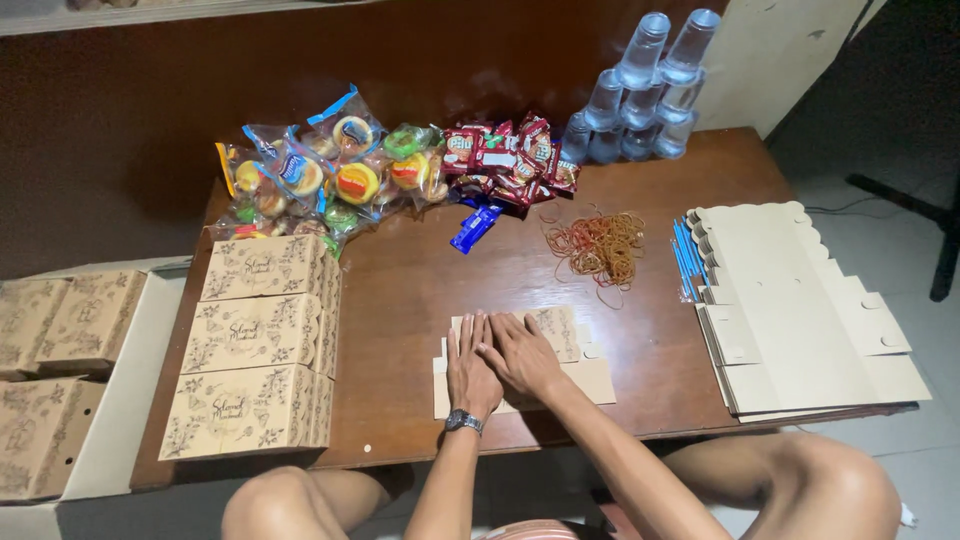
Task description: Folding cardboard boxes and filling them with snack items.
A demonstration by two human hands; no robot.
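A flat, unfolded brown cardboard box blank [585, 372] lies on the wooden table [420, 290] near its front edge. My left hand [470, 372], with a wristwatch, presses flat on the blank's left part. My right hand [522, 355] lies flat beside it, fingers pointing up-left and overlapping the left hand's fingertips. Both hands have their fingers stretched out and grip nothing.
Three assembled printed boxes [262, 345] stand in a column at the left. More boxes [50, 370] fill a tray beyond the table's left edge. Wrapped pastries [330, 170], red snack packets [505, 160], rubber bands [598, 245], stacked water cups [645, 90], blue straws [685, 255] and a pile of flat blanks [800, 310] are around.
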